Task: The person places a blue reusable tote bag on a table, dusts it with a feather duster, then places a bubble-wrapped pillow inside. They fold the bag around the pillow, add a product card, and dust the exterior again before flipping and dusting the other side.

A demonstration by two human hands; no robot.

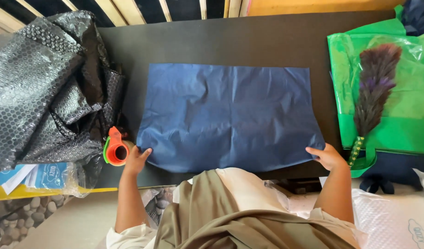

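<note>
Both near corners of the dark blue sheet (228,117), spread flat on the black worktop (221,41), are pinched: one by the left hand (137,159), one by the right hand (328,157). An orange tape dispenser (116,148) is set just beside the left hand. If the thin sheet were pulled unevenly, it could be creased or snagged on that dispenser.

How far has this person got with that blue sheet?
Done: the blue sheet lies spread flat on the black table. In hand: the left hand and right hand pinch its near corners. Left: nothing sits on it; the tape dispenser and feather duster lie untouched.
</note>
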